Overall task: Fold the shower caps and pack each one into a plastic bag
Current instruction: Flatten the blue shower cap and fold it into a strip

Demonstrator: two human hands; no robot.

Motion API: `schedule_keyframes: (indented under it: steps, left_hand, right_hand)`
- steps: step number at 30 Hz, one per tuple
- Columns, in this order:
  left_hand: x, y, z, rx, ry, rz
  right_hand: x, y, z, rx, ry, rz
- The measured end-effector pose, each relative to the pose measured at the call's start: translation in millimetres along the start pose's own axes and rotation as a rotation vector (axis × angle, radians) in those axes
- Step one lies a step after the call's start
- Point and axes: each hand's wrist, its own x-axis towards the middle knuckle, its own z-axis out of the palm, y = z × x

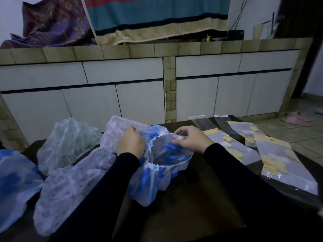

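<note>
A blue-flowered shower cap (153,179) hangs over the dark table (192,203), its white elastic rim stretched into an open ring. My left hand (130,143) grips the rim on the left side. My right hand (188,139) pinches the rim on the right with thumb and fingers. Several clear plastic bags with yellow headers (283,165) lie flat on the table to the right of my right arm.
More shower caps lie to the left: a lilac one (73,186), a green one (70,142), a pink one (120,126) and a blue one (15,186) at the edge. White cabinet fronts under a tiled counter (122,95) stand behind the table. Tiled floor (297,135) lies to the right.
</note>
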Motion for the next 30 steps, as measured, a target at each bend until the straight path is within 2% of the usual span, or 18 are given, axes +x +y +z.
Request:
schedule_keyframes:
  steps: [2, 6, 9, 11, 12, 14, 17, 20, 22, 24, 26, 27, 29, 30]
  left_hand:
    - [4, 5, -3, 0.018, 0.013, 0.079]
    - [6, 22, -7, 0.106, -0.164, 0.199]
    - [2, 21, -8, 0.042, -0.084, 0.179]
    - [-2, 13, -6, -0.063, -0.053, 0.158]
    - [-3, 10, -4, -0.097, -0.065, 0.168]
    - [-6, 6, -2, -0.165, -0.080, 0.185]
    - [-4, 0, -5, -0.215, -0.055, 0.219]
    - [-5, -3, -7, -0.218, -0.039, 0.217]
    - [-10, -3, -9, -0.221, -0.091, 0.190]
    - [-15, -3, -12, -0.224, -0.170, 0.164]
    - [-19, 2, -19, -0.142, -0.139, 0.147]
    - [-21, 6, -21, -0.041, -0.065, 0.163]
    - [-25, 17, -23, 0.277, 0.102, 0.258]
    - [-26, 24, -23, 0.385, 0.119, 0.290]
  right_hand:
    - [-1, -3, 1, -0.026, 0.058, -0.077]
    - [-4, -5, 1, 0.016, 0.121, -0.224]
    - [-5, 0, -1, -0.026, 0.259, -0.212]
    - [-9, 2, 1, -0.132, 0.383, -0.174]
    - [-11, 2, 3, -0.204, 0.388, -0.171]
    - [-13, -2, 6, -0.232, 0.276, -0.154]
    - [-8, -13, -4, -0.005, 0.108, 0.008]
    - [4, -19, -12, -0.192, -0.051, 0.075]
    - [9, -19, -8, -0.265, -0.055, 0.109]
    - [10, -19, -1, -0.236, 0.040, 0.104]
    - [9, -16, 3, -0.195, 0.115, 0.059]
    - [7, -15, 5, -0.184, 0.134, 0.025]
    - [1, -14, 7, -0.163, 0.140, -0.046]
    - [-1, -14, 8, -0.161, 0.141, -0.080]
